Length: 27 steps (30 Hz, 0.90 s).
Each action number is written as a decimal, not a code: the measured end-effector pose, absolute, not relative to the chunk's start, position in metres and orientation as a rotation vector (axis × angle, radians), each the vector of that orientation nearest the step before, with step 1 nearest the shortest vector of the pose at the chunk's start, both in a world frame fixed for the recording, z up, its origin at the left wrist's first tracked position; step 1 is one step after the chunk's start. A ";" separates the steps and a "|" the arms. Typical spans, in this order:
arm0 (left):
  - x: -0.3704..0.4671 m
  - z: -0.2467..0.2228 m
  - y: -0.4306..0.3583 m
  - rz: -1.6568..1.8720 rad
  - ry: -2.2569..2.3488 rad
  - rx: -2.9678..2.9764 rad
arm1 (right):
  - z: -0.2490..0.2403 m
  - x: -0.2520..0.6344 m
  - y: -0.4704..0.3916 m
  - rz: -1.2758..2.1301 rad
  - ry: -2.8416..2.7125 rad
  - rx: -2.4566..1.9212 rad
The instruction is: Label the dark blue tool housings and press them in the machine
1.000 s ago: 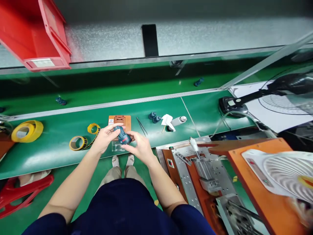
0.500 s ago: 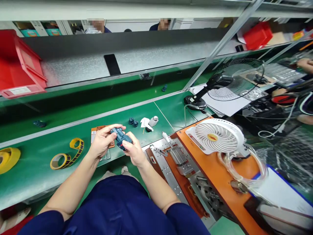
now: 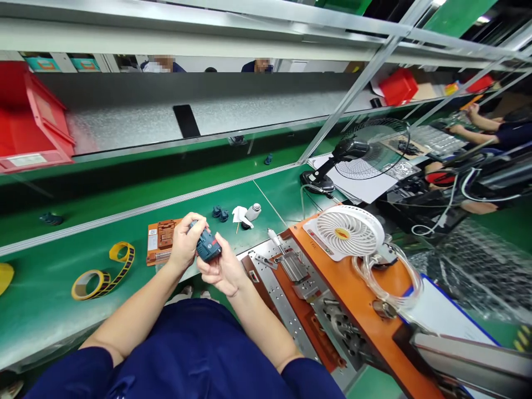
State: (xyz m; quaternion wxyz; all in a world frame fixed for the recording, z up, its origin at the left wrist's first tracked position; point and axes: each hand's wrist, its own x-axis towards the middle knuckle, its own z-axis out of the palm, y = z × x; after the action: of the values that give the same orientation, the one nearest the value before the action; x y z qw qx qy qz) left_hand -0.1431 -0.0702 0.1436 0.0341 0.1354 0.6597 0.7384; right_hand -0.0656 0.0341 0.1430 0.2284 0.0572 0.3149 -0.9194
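A dark blue-green plastic part (image 3: 208, 247) with a small red patch is held between both hands above the front edge of the green bench. My left hand (image 3: 185, 241) grips its upper left end, thumb and fingers closed on it. My right hand (image 3: 223, 267) holds its lower right end, thumb on the side and fingers beneath. Just behind my left hand lies an orange-brown fixture block (image 3: 165, 235). Small dark blue parts (image 3: 220, 213) stand on the bench beyond the hands, beside a white bottle (image 3: 253, 211) and a crumpled white wipe (image 3: 239, 214).
Yellow tape (image 3: 92, 284) lies partly unrolled at the left. A white fan (image 3: 344, 233) rests on the orange machine top (image 3: 366, 288) at the right, with a black fan (image 3: 351, 149) behind. A red bin (image 3: 45, 119) and black phone (image 3: 187, 121) sit on the shelf. Other people are beyond.
The part has been turned in my hands, and its red patch now faces up on the right. My right hand has rolled palm-up beneath it. The view has shifted, showing more upper framework.
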 end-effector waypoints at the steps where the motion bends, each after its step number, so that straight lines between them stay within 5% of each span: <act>1: -0.144 0.146 -0.072 2.229 2.088 0.407 | 0.142 -0.066 0.030 -2.535 0.901 0.169; 13: -0.172 0.177 -0.112 1.809 2.523 0.823 | 0.143 -0.077 -0.003 -2.213 2.124 0.151; 27: -0.206 0.147 -0.145 2.216 1.448 0.520 | 0.151 -0.098 -0.033 -2.300 2.559 0.289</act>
State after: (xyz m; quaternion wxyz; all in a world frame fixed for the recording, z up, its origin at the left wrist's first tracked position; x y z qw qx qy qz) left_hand -0.2057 -0.1449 0.1469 0.2201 0.1880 0.5237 0.8012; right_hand -0.0976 -0.0326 0.1508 -0.1551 0.0826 0.7322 -0.6581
